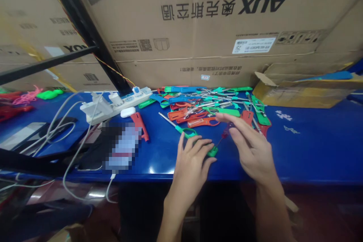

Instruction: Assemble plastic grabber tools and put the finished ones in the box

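My left hand (192,160) is closed over a green long-nosed lighter (212,151), pressing it to the blue table. The lighter's metal tube points up and left, and its middle is hidden under my fingers. With its fingers curled, my right hand (253,150) holds a screwdriver (225,133) with a reddish-purple see-through handle. The thin shaft slants down to the lighter's near green end; whether the tip sits in a screw is too small to tell. Just beyond both hands lies a heap of lighter parts (202,121), in red, green, blue and teal, with metal tubes.
A white power strip (143,97) with plugged-in chargers stands left of the heap. A phone (123,147) on a cable and a red lighter shell (140,126) lie left. An open carton (300,92) stands right, before a large cardboard box (198,41). A black frame post (93,38) rises left.
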A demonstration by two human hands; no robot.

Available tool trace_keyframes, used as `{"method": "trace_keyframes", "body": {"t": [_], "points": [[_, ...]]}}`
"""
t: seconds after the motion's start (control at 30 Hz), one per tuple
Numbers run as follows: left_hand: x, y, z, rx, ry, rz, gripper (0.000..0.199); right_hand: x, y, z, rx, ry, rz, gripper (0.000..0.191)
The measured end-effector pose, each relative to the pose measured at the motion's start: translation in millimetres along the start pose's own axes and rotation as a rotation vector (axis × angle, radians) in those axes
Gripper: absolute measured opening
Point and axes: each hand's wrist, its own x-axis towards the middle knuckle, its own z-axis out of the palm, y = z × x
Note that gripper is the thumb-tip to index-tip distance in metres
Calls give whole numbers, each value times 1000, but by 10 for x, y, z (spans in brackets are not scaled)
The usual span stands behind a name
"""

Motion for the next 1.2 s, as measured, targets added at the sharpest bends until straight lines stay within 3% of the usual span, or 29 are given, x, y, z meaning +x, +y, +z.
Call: {"method": "trace_keyframes", "body": {"t": [0.1, 0.2, 0.27, 0.4, 0.5, 0.6, 0.77, 0.93, 1.1, 1.2], "points": [[5, -14, -2, -6, -41, 12, 33, -40, 51, -22, 118, 86, 36, 34], [9, -8, -3, -25, -62, 1, 30, -46, 67, -58, 35, 144, -44, 22], [10, 6, -3, -32, -52, -21, 27, -46, 32, -99, -8, 76, -48, 20], [13, 27, 9, -48, -35, -42, 25, -58, -40, -135, -65, -59, 3, 43], [19, 19, 23, -41, -34, -32, 24, -38, -8, -90, -136, 82, -54, 44], [23, 9, 26, -30, -37, -19, 24, 13, 37, -67, -207, 197, -147, 27], [29, 8, 11, -33, -48, -12, 25, 76, 16, -93, -114, -96, -84, 36], [35, -13, 25, -29, -46, -5, 26, 94, 85, -29, -241, 130, -140, 36], [42, -23, 37, -34, -49, 2, 27, 47, 91, -33, -98, 9, -96, 39], [45, -20, 35, -35, -54, 1, 27, 38, 46, 5, -47, 90, -87, 40]]}}
